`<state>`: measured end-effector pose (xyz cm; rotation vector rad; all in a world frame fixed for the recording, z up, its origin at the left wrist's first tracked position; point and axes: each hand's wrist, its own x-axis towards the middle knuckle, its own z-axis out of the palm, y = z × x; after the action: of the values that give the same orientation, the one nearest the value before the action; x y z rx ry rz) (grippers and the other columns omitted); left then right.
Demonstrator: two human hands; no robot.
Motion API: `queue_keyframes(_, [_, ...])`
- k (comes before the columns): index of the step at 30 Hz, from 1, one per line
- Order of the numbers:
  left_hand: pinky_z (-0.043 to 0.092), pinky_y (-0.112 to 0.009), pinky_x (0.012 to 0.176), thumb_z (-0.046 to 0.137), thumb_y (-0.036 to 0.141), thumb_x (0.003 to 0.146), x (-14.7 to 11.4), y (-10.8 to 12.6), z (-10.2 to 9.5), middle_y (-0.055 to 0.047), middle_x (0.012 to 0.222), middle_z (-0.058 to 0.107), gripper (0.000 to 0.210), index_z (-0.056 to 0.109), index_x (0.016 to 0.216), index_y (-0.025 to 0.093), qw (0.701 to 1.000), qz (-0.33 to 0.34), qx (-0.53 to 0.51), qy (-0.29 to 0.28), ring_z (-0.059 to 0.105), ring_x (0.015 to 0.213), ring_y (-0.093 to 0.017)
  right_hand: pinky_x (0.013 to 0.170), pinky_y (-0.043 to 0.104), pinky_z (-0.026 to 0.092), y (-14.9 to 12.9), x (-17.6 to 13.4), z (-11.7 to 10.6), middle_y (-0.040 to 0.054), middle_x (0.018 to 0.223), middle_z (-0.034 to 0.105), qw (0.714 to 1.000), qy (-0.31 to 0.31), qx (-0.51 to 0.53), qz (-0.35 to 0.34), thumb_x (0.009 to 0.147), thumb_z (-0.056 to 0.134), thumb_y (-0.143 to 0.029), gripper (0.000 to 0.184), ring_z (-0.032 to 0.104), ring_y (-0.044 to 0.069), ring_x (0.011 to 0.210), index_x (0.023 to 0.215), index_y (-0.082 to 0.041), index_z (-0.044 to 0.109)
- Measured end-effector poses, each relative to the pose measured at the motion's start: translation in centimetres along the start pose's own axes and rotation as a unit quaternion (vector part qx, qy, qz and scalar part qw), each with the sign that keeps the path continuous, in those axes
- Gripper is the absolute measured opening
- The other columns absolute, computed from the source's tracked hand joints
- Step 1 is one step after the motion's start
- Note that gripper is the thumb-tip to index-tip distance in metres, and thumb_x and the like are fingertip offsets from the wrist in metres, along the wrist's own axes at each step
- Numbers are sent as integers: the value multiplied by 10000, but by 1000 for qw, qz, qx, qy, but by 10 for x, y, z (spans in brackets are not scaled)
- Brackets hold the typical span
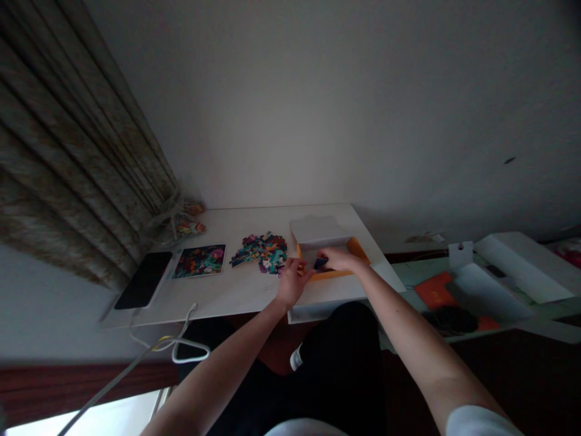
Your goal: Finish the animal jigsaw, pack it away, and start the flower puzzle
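Multicoloured jigsaw puzzle pieces [265,251] lie heaped on the white table [254,215]. To their right stands an open box [356,247] with orange inner sides, its white flap [318,227] raised toward the wall. My right hand [338,259] reaches into the box, its fingers closed on a small dark blue piece [320,263]. At the box's left front corner is my left hand [293,283], beside the heap, with thumb and fingers apart. Whether a small piece sits at its fingertips is too dim to tell. My right hand and forearm hide part of the box's inside.
A colourful picture card [200,261] and a black tablet-like device [144,280] lie on the left. A white cable [184,330] hangs over the front edge. White boxes [529,266] and an orange item [433,290] rest on a lower surface at right. Curtains [86,115] hang left.
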<state>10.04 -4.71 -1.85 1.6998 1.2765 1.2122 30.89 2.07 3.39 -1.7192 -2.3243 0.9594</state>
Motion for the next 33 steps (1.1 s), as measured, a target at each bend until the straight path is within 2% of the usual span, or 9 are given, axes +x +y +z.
queue_keyframes(4, [444, -254, 639, 760, 445, 835, -6, 9, -1, 31, 734, 556, 294, 625, 896, 191, 997, -29, -66, -20, 543, 661, -129, 705, 257, 469, 11, -13, 0, 5, 820, 708, 983, 99, 149, -48, 768, 747, -295, 152, 651, 182, 794, 858, -202, 668])
queue_keyframes(8, [390, -239, 614, 747, 424, 814, -13, 17, -1, 49, 711, 512, 297, 555, 868, 205, 989, -56, -132, -36, 490, 649, -118, 663, 269, 477, 15, -31, 8, 1, 780, 672, 948, 184, 252, -71, 832, 689, -466, 250, 627, 176, 711, 860, -223, 637])
queue_keyframes(11, [377, -230, 600, 745, 377, 794, -20, 20, 2, 71, 720, 489, 338, 501, 974, 227, 982, -86, -167, -15, 471, 633, -111, 661, 290, 504, 17, -39, 20, 34, 852, 712, 928, 258, 265, -45, 860, 633, -487, 273, 660, 197, 731, 955, -231, 648])
queue_keyframes(15, [380, -228, 588, 771, 346, 765, -32, 24, 4, 83, 734, 481, 403, 429, 953, 243, 978, -122, -167, 1, 467, 614, -101, 715, 341, 531, 19, -45, 37, 89, 931, 750, 917, 352, 185, 18, 873, 595, -426, 292, 692, 241, 788, 1068, -220, 667])
queue_keyframes(19, [406, -235, 624, 791, 297, 757, -44, 28, 1, 82, 738, 509, 432, 444, 1008, 239, 980, -126, -150, -20, 519, 655, -107, 677, 349, 521, 16, -52, 48, 79, 786, 726, 934, 325, 126, 70, 909, 564, -411, 343, 675, 257, 696, 1149, -195, 678])
queue_keyframes(23, [432, -227, 608, 766, 294, 794, -44, 25, 3, 87, 713, 530, 435, 455, 1094, 239, 979, -141, -146, -37, 570, 645, -111, 703, 361, 533, 12, -54, 47, 101, 838, 748, 939, 311, 125, 81, 928, 532, -394, 360, 703, 280, 745, 1184, -184, 674])
queue_keyframes(27, [487, -221, 552, 729, 391, 844, -28, 18, 11, 88, 695, 557, 431, 456, 1137, 230, 969, -161, -185, -42, 599, 580, -113, 777, 378, 542, 12, -49, 31, 136, 981, 765, 929, 343, 126, 58, 923, 559, -405, 352, 717, 287, 835, 1169, -181, 672])
queue_keyframes(31, [537, -243, 541, 762, 448, 812, -6, 17, 21, 81, 695, 568, 467, 480, 1107, 222, 960, -187, -207, -37, 619, 584, -125, 795, 385, 540, 14, -42, 12, 151, 1005, 751, 917, 373, 129, 58, 924, 588, -451, 385, 708, 286, 862, 1180, -172, 659])
queue_keyframes(33, [536, -256, 550, 758, 454, 822, 1, 20, 23, 68, 699, 574, 445, 502, 1092, 210, 962, -191, -192, -39, 612, 580, -128, 793, 379, 543, 11, -40, 9, 148, 1015, 742, 905, 391, 162, 45, 912, 609, -481, 419, 705, 275, 869, 1195, -173, 635])
